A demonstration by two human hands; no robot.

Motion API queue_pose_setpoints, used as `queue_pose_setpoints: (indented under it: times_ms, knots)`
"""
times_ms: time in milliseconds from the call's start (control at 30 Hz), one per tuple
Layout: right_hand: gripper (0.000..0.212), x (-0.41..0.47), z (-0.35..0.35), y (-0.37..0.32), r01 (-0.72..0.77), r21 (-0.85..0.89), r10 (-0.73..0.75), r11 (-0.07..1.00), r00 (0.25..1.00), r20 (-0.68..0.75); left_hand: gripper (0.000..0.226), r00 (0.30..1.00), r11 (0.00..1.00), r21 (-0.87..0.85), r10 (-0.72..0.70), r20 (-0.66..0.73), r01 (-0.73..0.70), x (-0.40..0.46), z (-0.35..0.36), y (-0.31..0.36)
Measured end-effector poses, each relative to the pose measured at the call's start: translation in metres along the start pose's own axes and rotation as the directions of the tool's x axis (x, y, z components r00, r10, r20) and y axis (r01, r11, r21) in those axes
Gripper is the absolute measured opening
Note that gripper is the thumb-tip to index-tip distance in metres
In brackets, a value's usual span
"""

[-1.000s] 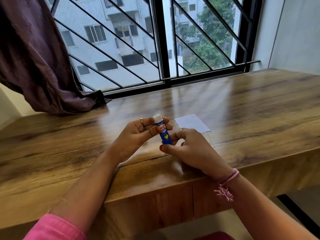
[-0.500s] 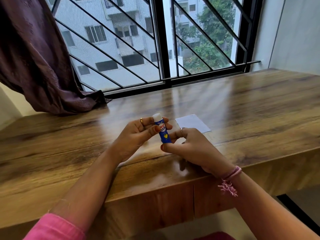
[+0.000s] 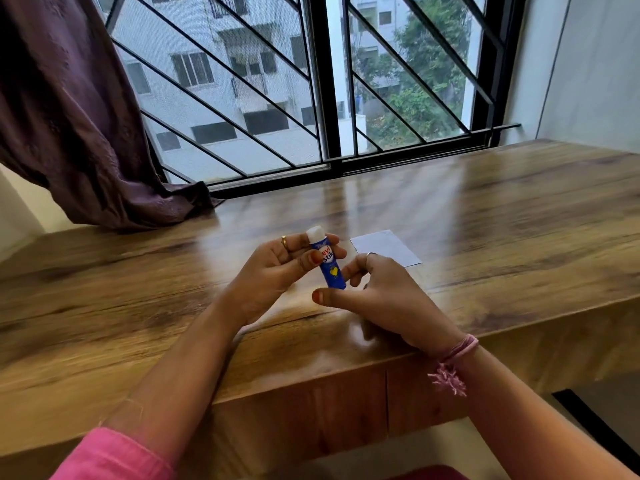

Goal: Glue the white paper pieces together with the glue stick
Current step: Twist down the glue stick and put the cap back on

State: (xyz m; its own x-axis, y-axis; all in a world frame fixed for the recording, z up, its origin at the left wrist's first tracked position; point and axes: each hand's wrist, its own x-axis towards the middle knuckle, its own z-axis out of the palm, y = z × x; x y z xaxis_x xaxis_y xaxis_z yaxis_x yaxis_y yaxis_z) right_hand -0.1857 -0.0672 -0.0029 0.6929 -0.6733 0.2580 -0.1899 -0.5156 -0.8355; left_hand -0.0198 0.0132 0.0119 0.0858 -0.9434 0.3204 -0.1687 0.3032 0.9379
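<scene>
My left hand (image 3: 277, 268) holds a blue glue stick (image 3: 329, 265) upright just above the table, thumb across its label and fingers behind it. The stick's white top points up. My right hand (image 3: 377, 296) is at the stick's bottom end, with curled fingers and thumb pinching the base. A white paper piece (image 3: 388, 247) lies flat on the table just behind my right hand, its near corner hidden by my fingers. Only this one paper piece shows.
The wooden table (image 3: 502, 237) runs to a barred window (image 3: 322, 98) at the back. A dark purple curtain (image 3: 69, 133) hangs at the back left, its hem on the tabletop. A wall stands at the right, and the table's front edge is under my wrists.
Both hands stay on the glue stick in nearly the same place. My right hand has shifted slightly at the stick's base.
</scene>
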Motion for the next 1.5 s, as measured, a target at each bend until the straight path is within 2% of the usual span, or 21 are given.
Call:
queue_pose_setpoints:
  times_ms: [67,133,200,333,400,533,700,833,1000,1100,1267,1500]
  knots:
    - [0.025,-0.0014,-0.0034,-0.0007,-0.029,0.158,0.016,0.987,0.996,0.083,0.029,1.0,1.0,0.002,-0.004,0.003,0.004,-0.0007,-0.0013,-0.0004]
    - [0.018,-0.0024,-0.0044,0.0003,-0.026,0.2,0.007,0.98,0.995,0.099,0.031,1.0,1.0,0.023,-0.01,0.012,0.01,-0.0005,-0.0008,-0.0006]
    - [0.023,-0.0017,-0.0027,0.0008,-0.004,0.159,-0.005,0.987,0.998,0.061,0.031,1.0,0.999,0.044,-0.011,0.016,0.01,-0.0003,0.0007,-0.0004]
    - [0.035,0.0008,0.0021,0.0046,-0.003,-0.034,0.0,0.999,0.996,-0.085,0.03,1.0,0.999,0.051,-0.002,0.015,0.001,0.0007,0.0015,-0.0018]
    - [0.038,0.0003,0.0028,0.0052,0.006,-0.055,-0.013,0.998,0.992,-0.124,0.029,1.0,0.999,0.04,0.009,0.014,-0.01,0.0017,0.0015,-0.0022]
    - [0.036,0.0002,0.0008,0.003,0.006,-0.015,-0.007,1.0,0.998,-0.056,0.031,1.0,1.0,0.014,0.01,0.004,-0.01,0.0015,-0.0001,-0.0013]
    - [0.022,-0.0001,-0.0011,0.003,-0.044,0.176,0.032,0.983,0.997,0.073,0.032,1.0,1.0,0.004,-0.001,0.006,0.001,0.0012,-0.0009,-0.0025]
    - [0.021,0.0014,0.0012,0.0047,0.01,0.068,-0.009,0.998,1.0,-0.024,0.03,1.0,1.0,0.031,0.003,0.006,-0.003,0.0016,-0.0015,-0.003]
    - [0.032,0.0002,0.0034,0.0048,0.027,-0.049,-0.033,0.998,0.991,-0.131,0.031,1.0,0.999,0.028,0.02,0.009,-0.02,0.0026,0.0008,-0.0031]
    - [0.034,-0.0008,0.0035,0.0033,0.038,-0.086,-0.046,0.996,0.994,-0.094,0.03,1.0,1.0,0.011,0.022,0.003,-0.022,0.0021,0.0008,-0.0029]
    - [0.022,-0.0026,-0.0007,0.0013,0.059,0.073,-0.063,0.996,0.997,0.051,0.03,1.0,1.0,-0.004,-0.001,0.004,0.001,0.0008,-0.0012,-0.0033]
    - [0.022,-0.0003,0.0019,0.0042,0.026,-0.029,-0.028,0.999,0.998,-0.054,0.03,1.0,0.999,0.047,-0.004,0.018,0.003,0.0017,0.0016,-0.0033]
